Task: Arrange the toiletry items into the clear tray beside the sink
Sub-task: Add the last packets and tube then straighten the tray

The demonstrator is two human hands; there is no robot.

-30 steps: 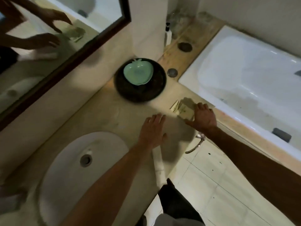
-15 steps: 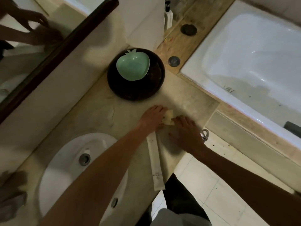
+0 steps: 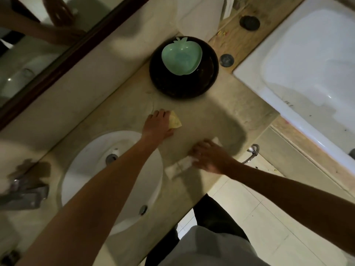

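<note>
Gathering looked like the step: both hands were down on the counter (image 3: 201, 116), one per item, probably so both could go up together. Left hand (image 3: 156, 124) lay over a yellow packet (image 3: 175, 122) beside the sink (image 3: 92, 169), fingers curled on its near edge, far corner sticking out; pinched or just pressed, couldn't tell. Right hand (image 3: 208, 156) covered the middle of a long white packet (image 3: 179, 167) near the counter's front edge, both ends showing; blurred, so grip closure unclear too. No clear tray was identifiable; only a green dish (image 3: 181, 56) in a black bowl (image 3: 184, 87), well apart from both hands.
</note>
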